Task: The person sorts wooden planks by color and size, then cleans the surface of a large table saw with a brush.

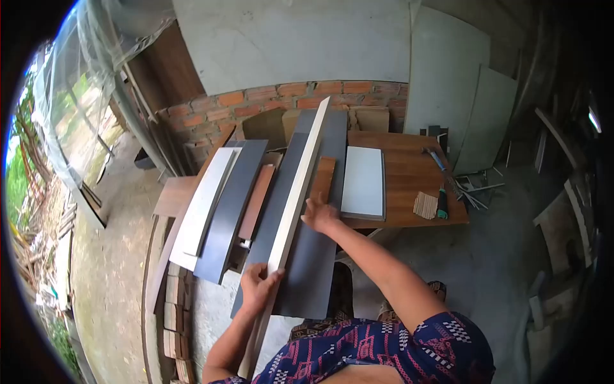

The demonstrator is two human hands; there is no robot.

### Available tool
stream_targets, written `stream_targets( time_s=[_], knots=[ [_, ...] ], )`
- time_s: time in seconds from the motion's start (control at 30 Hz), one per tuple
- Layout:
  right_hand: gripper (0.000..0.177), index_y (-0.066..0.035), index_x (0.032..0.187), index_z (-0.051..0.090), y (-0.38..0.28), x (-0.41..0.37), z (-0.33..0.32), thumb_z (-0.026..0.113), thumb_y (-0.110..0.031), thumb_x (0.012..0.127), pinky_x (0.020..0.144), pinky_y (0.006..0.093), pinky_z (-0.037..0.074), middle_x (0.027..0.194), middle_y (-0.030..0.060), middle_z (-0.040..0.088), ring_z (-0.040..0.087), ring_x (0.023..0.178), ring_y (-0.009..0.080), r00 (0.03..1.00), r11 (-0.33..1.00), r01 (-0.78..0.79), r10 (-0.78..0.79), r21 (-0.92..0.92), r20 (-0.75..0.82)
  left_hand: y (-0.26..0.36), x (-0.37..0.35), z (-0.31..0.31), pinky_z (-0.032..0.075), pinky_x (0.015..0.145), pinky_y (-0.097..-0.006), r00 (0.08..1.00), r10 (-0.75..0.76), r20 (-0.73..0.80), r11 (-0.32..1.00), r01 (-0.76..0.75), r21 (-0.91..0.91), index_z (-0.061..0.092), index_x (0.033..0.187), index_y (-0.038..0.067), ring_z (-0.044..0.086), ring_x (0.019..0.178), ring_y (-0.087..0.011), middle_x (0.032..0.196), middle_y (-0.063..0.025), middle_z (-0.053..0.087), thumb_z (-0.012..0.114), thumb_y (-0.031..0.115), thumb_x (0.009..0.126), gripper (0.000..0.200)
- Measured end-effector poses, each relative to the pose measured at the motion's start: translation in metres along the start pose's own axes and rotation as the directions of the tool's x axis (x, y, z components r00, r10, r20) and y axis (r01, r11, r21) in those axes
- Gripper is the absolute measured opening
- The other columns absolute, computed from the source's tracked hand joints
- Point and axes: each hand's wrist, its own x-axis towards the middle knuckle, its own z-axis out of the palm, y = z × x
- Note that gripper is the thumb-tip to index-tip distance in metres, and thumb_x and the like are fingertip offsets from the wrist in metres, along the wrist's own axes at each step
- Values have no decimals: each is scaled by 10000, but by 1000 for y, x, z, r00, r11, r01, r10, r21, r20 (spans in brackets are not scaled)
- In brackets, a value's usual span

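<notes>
Left hand (259,286): fingers wrapped round the near end of the pale strip (297,192), pinching it.
Pale strip: long, thin and cream-white, it runs from near to far along the dark grey panel (307,275).
Right hand (320,216): fingers loosely spread, pressing the strip's right side midway.
Handling: even pressure from both hands probably works best, so the strip doesn't bow.

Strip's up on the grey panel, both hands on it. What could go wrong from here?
1. The strip is long and seems to stand on its thin edge. The left hand and right hand steady only its near half, so the far end could tip sideways.
2. The grey panel overhangs the table toward the person and might slide off.
</notes>
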Motion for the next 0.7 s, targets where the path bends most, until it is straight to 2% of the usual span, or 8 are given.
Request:
stream_targets(
  time_s=[0.07, 0.17, 0.23, 0.4, 0.5, 0.57, 0.63, 0.7],
  knots=[
    [675, -159, 1374, 283, -8, -8, 2, 531, -415, 801, 964, 409, 370, 1447, 195, 108, 398, 1205, 389, 993, 993, -117, 117, 0, -24, -4, -9, 8, 428, 607, -334, 1000, 13, -23, 1000, -14, -20, 599, 782, -68, 528, 645, -246, 710, -154, 551, 724, 302, 675, 405],
    [589, -148, 1321, 386, 6, 47, 51, 526, -387, 801, 938, 409, 397, 1438, 203, 125, 434, 1155, 410, 963, 978, -15, -41, -206, -266, -25, 8, 12, 433, 568, -289, 1000, 8, 1, 999, -8, -34, 620, 787, -77, 547, 628, -154, 713, -100, 581, 725, 270, 683, 378],
    [499, -164, 1219, 514, 14, 38, 44, 548, -390, 776, 901, 413, 431, 1421, 194, 159, 456, 1095, 430, 987, 979, 3, -36, -204, -159, -28, 5, 22, 434, 554, -276, 1000, -14, 26, 999, 15, -41, 621, 781, -79, 544, 618, -138, 706, -91, 586, 720, 256, 686, 363],
    [331, -123, 972, 638, 2, -26, -14, 657, -272, 677, 867, 410, 440, 1078, 166, 470, 492, 1039, 289, 949, 969, -117, 173, 216, -263, -22, 18, 37, 421, 599, -344, 995, -100, 13, 990, 101, -99, 592, 712, -68, 523, 628, -237, 700, -149, 558, 732, 312, 660, 408],
    [340, -132, 964, 639, 33, -22, -11, 668, -246, 644, 826, 376, 459, 1046, 132, 487, 538, 915, 285, 869, 895, 115, 120, 432, -481, -19, 28, 47, 417, 589, -349, 990, -137, 27, 986, 139, -93, 579, 685, -67, 524, 621, -236, 679, -144, 556, 733, 335, 651, 431],
    [290, -148, 946, 642, 64, -13, -8, 648, -197, 661, 788, 318, 461, 1016, 103, 539, 585, 857, 235, 792, 769, 334, 83, 544, -604, -11, 36, 52, 418, 590, -356, 986, -159, 48, 987, 161, -29, 569, 665, -65, 526, 624, -245, 666, -143, 551, 728, 354, 646, 449],
    [264, -69, 949, 635, 80, -27, -35, 616, -112, 689, 733, 264, 446, 866, 56, 582, 572, 809, 161, 923, 152, 326, 163, 933, -349, 1, 45, 59, 423, 604, -375, 988, -148, 41, 986, 145, 79, 558, 638, -56, 534, 637, -273, 659, -152, 556, 719, 377, 648, 461],
    [247, -7, 934, 627, 88, -55, -63, 601, -55, 693, 709, 233, 424, 788, 29, 581, 548, 778, 112, 938, -92, 299, 209, 950, -276, 5, 52, 69, 427, 620, -396, 992, -122, 17, 976, 117, 185, 551, 621, -46, 542, 655, -303, 672, -162, 561, 712, 398, 649, 473]
  ],
)
